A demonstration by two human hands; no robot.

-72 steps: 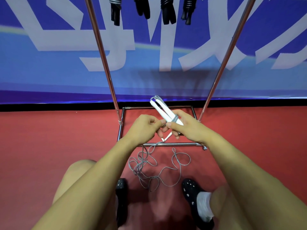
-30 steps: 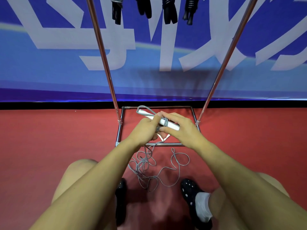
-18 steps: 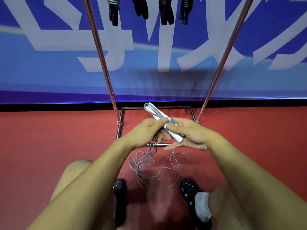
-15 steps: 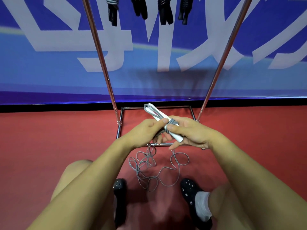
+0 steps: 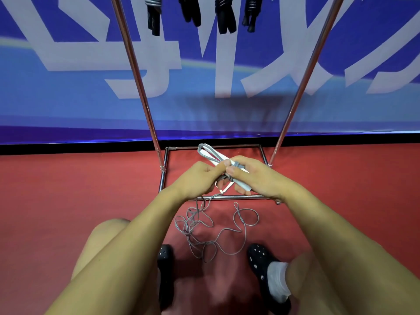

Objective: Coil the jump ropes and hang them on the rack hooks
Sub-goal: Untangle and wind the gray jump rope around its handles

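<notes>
Red, matte sports flooring [image 5: 68, 201] is spread across the lower scene, and a glossy blue banner [image 5: 68, 105] with large pale lettering is stretched along the wall behind it. On the floor a rack [image 5: 138, 71] of polished chrome tubing is set: two slim round uprights are seen rising and leaning apart, joined at the bottom by a rectangular base frame. Near the top edge four coiled ropes [image 5: 223, 14] with black handles are seen hanging between the uprights; the hooks themselves are cut off by the frame.

Above the base frame a jump rope [image 5: 229, 165] with smooth white, stick-like handles and a thin grey cord is held in both hands. The handles are laid side by side and tilted, with a narrow cord loop projecting past their upper end, and several tight turns of cord are wound round their middle. The right hand [image 5: 259, 176] is curled round the handles, its thumb pressed on the wound turns. The left hand [image 5: 200, 178] is closed beside it, the cord pinched between thumb and fingers. From the hands the rest of the cord is let down to the floor, where it lies in loose, tangled loops between two black perforated clogs [image 5: 266, 278], the right one worn over a white sock. Bare forearms and knees fill the foreground.
</notes>
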